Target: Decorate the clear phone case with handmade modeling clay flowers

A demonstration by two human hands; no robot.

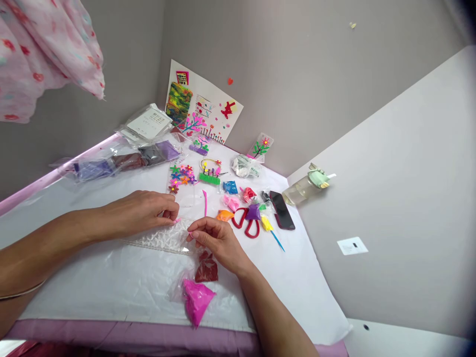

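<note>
Over a clear, textured plastic sheet (163,239), my left hand (150,210) is closed in a pinch with a small bit of pink clay (177,220) at its fingertips. To its right, my right hand (213,238) pinches another small piece of pink clay (191,235) between thumb and forefinger. Just below the right hand lies a bag of dark red clay (207,267), and nearer the front edge sits a bag of bright pink clay (198,300). A thin pink strip (205,203) rests beyond the hands. Several small clay flowers (182,176) lie behind the sheet.
Red-handled scissors (252,229) lie among small clay bags, beside a phone (282,210) and a bottle (303,188). Large clay bags (128,159) line the left edge. A decorated board (215,106) leans on the wall, and patterned cloth (48,54) hangs upper left.
</note>
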